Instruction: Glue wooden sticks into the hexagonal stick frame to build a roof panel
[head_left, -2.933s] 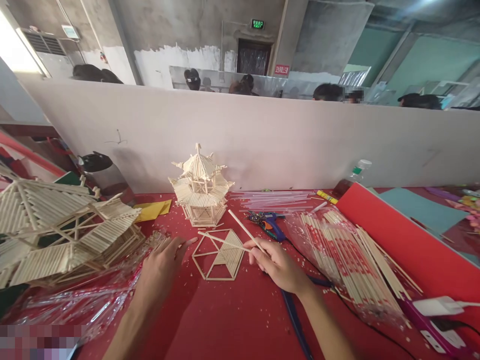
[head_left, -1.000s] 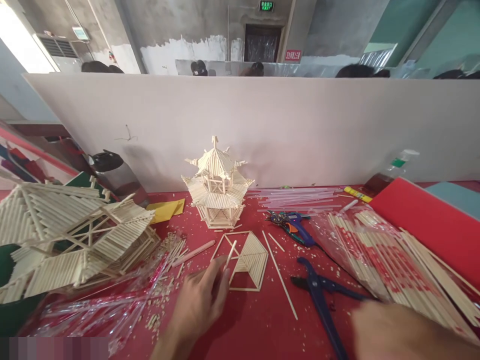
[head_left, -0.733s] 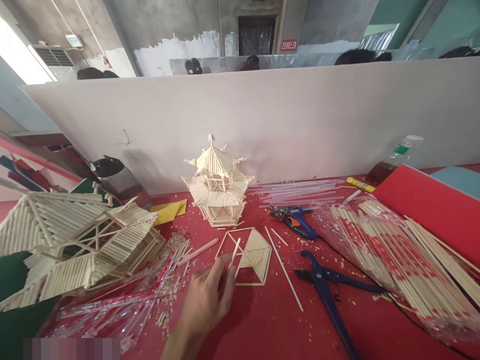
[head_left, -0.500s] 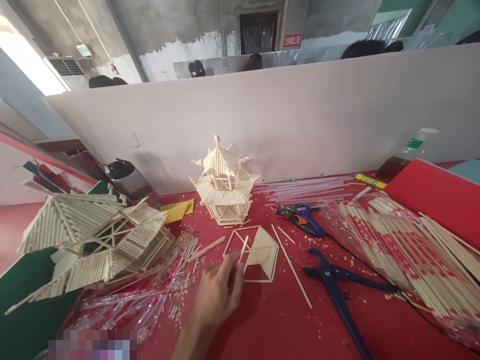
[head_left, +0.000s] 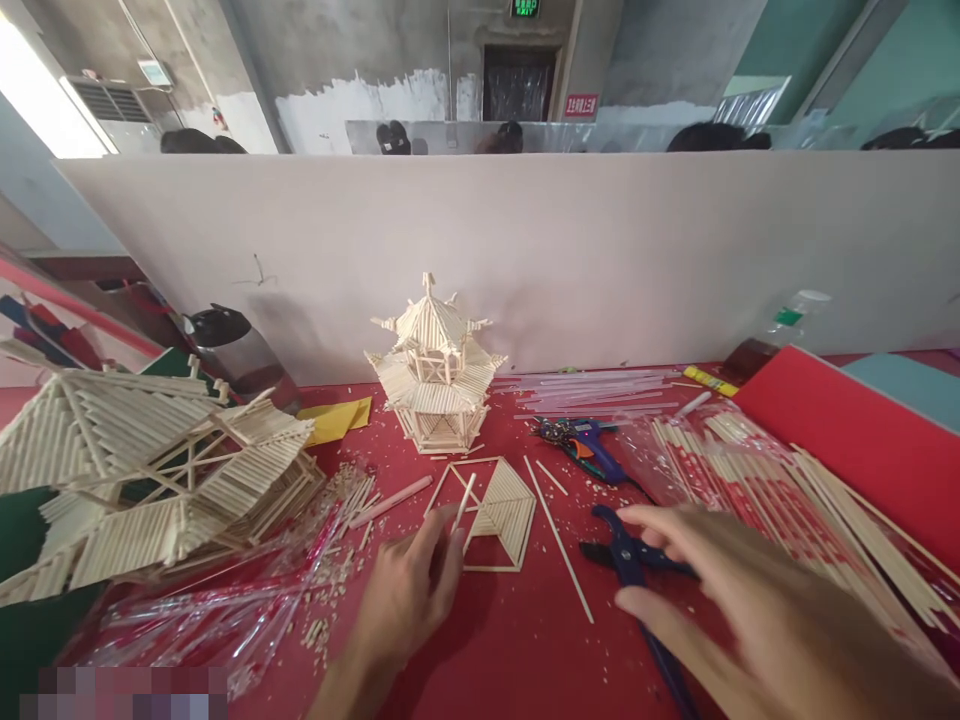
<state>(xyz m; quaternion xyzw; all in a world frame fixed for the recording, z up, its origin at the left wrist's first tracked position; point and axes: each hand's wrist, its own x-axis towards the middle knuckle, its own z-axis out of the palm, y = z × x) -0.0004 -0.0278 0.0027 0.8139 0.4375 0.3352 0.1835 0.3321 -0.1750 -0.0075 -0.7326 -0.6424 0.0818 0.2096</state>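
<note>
Between thumb and fingers my left hand (head_left: 412,580) pinches a short wooden stick (head_left: 466,497), held over the left side of a hexagonal stick frame (head_left: 507,510). Slats fill the right part of that frame, which lies flat on the red table. My right hand (head_left: 720,590) is open, thumb and fingers apart, over the blue-handled cutter (head_left: 627,550); whether it touches the tool I cannot tell. One long thin stick (head_left: 559,540) lies between the frame and the cutter. Behind the frame stands a small stick pagoda (head_left: 435,370).
A larger stick pavilion (head_left: 187,470) lies at left beside crinkled plastic wrap (head_left: 202,620) and offcuts. At right are a blue glue gun (head_left: 596,445), bagged sticks (head_left: 772,480) and a red board (head_left: 862,430). Clear glue sticks (head_left: 600,385) lie before the pale partition (head_left: 600,250).
My right hand has come in from the right, over the cutter. My left hand still holds the short stick by the frame. The view has shifted slightly.
</note>
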